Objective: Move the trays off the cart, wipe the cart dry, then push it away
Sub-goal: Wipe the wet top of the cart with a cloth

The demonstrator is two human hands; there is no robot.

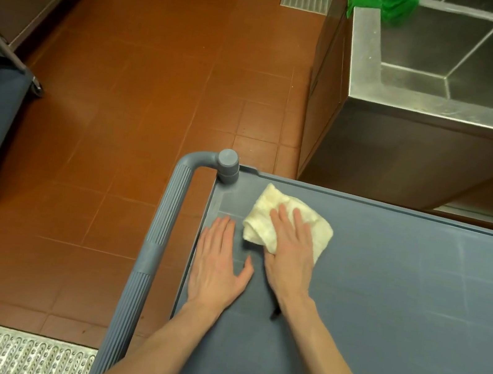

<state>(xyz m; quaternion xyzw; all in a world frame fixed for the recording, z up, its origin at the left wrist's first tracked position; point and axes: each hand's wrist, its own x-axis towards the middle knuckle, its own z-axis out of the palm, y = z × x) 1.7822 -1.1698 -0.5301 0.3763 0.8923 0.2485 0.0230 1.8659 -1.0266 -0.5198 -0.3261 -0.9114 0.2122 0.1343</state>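
Matt grey plastic cart (pixel 384 291) with ribbed handle (pixel 164 222); nubby cream cloth (pixel 269 220); scuffed dull steel sink (pixel 361 59).

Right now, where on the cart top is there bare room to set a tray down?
The cart top is bare right of the right hand, out to the frame edge. It is crowded near the handle: the left hand lies flat there, the right presses the cream cloth.

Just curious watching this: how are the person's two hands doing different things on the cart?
The right hand presses flat on a cream cloth; the left hand rests bare on the cart top. The right reaches farther toward the corner post; the left sits nearer the ribbed handle. Both lie palm-down, fingers straight.
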